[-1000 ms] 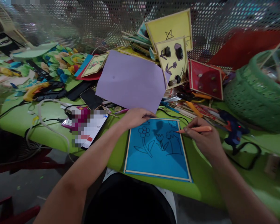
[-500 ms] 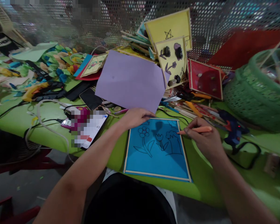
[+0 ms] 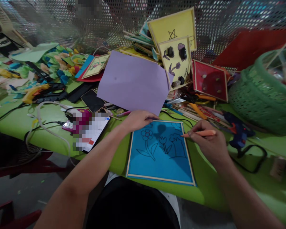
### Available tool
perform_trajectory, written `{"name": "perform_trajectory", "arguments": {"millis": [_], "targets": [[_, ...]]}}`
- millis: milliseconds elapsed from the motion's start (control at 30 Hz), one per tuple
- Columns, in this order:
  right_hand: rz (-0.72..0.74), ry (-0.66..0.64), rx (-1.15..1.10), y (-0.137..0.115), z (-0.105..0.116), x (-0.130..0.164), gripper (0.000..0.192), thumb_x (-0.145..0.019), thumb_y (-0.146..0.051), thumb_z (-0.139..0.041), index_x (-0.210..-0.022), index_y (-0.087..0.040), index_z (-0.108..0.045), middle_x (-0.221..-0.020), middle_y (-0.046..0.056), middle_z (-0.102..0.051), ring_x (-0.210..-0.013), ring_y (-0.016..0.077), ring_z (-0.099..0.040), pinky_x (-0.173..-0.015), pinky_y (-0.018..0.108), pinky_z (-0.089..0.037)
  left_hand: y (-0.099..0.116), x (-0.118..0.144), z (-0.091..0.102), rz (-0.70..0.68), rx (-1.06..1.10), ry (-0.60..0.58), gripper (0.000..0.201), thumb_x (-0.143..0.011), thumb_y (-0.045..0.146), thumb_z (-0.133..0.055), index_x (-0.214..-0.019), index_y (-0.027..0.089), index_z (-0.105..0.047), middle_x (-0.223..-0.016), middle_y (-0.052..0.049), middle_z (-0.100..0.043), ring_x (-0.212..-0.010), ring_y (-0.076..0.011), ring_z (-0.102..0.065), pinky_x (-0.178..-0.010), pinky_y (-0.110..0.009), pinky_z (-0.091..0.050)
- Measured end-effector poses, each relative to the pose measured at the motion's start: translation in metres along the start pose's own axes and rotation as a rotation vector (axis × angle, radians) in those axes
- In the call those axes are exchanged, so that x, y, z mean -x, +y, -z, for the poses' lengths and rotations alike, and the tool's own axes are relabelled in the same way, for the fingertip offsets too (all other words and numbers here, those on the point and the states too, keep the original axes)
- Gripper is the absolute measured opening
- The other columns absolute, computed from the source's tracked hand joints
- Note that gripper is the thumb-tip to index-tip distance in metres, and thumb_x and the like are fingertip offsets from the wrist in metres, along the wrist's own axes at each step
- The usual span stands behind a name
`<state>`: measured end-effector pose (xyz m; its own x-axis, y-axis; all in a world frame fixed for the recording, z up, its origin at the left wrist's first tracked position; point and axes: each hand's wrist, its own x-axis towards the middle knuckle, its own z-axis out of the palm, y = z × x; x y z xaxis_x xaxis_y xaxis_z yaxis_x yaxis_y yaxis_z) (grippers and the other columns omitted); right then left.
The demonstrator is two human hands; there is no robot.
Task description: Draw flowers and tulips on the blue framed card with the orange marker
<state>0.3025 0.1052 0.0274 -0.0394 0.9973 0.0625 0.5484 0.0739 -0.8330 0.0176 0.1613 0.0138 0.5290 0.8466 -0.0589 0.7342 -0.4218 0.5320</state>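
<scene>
The right hand (image 3: 208,138) is pinching a pen (image 3: 203,133) over the card (image 3: 157,168) lying on the green table (image 3: 212,192); the left hand (image 3: 139,120) is resting at its far edge, grip unclear. Mesh (image 3: 119,16) is standing behind.

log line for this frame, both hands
left hand: at blue sheet's top edge | right hand: holds orange pen, tip by sheet's right edge

There are two hands (image 3: 138,120), one orange pen (image 3: 206,132), one basket (image 3: 259,101).
</scene>
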Motion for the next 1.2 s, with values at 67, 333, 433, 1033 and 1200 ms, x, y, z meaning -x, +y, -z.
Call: {"name": "perform_trajectory", "arguments": {"millis": [67, 333, 433, 1033, 1200], "targets": [[0.007, 0.002, 0.038, 0.002, 0.001, 0.002, 0.018, -0.077, -0.029, -0.069, -0.067, -0.030, -0.054, -0.063, -0.001, -0.066, -0.072, 0.0298, -0.073, -0.058, 0.036, -0.044, 0.000, 0.000, 0.000, -0.002, -0.002, 0.002, 0.036, -0.099, 0.025, -0.053, -0.130, 0.029, -0.071, -0.132, -0.001, -0.073, -0.120, -0.0214, -0.067, -0.103, -0.034, -0.050], [0.069, 0.007, 0.159, 0.004, 0.002, 0.005, 0.019, -0.079, -0.031, -0.067, -0.068, -0.030, -0.052, -0.063, -0.001, -0.064, -0.062, 0.0248, -0.060, -0.057, 0.037, -0.040, -0.001, 0.000, 0.000, 0.000, 0.009, 0.005, 0.036, -0.098, 0.025, -0.053, -0.129, 0.030, -0.071, -0.131, 0.000, -0.073, -0.121, -0.0210, -0.067, -0.102, -0.033, -0.050], [0.084, 0.008, 0.183, 0.005, 0.002, 0.007, 0.019, -0.079, -0.031, -0.067, -0.069, -0.029, -0.052, -0.064, -0.001, -0.063, -0.060, 0.0231, -0.057, -0.057, 0.036, -0.039, 0.000, 0.001, 0.001, 0.004, 0.017, -0.001, 0.036, -0.098, 0.025, -0.053, -0.129, 0.030, -0.071, -0.132, 0.000, -0.073, -0.121, -0.0211, -0.067, -0.102, -0.033, -0.050], [0.064, -0.022, 0.192, 0.003, 0.002, 0.011, 0.018, -0.079, -0.032, -0.065, -0.070, -0.028, -0.050, -0.064, 0.000, -0.063, -0.068, 0.0281, -0.066, -0.058, 0.036, -0.039, 0.003, 0.001, 0.002, 0.019, 0.002, -0.014, 0.038, -0.098, 0.023, -0.053, -0.131, 0.029, -0.070, -0.133, 0.000, -0.072, -0.122, -0.0223, -0.067, -0.103, -0.035, -0.050], [0.050, -0.026, 0.193, 0.004, 0.002, 0.011, 0.020, -0.081, -0.034, -0.065, -0.070, -0.029, -0.049, -0.065, 0.001, -0.063, -0.067, 0.0289, -0.066, -0.059, 0.037, -0.038, 0.002, 0.001, 0.002, 0.003, 0.005, -0.005, 0.037, -0.098, 0.024, -0.053, -0.130, 0.029, -0.071, -0.133, 0.001, -0.072, -0.122, -0.0211, -0.066, -0.104, -0.033, -0.049]]}}
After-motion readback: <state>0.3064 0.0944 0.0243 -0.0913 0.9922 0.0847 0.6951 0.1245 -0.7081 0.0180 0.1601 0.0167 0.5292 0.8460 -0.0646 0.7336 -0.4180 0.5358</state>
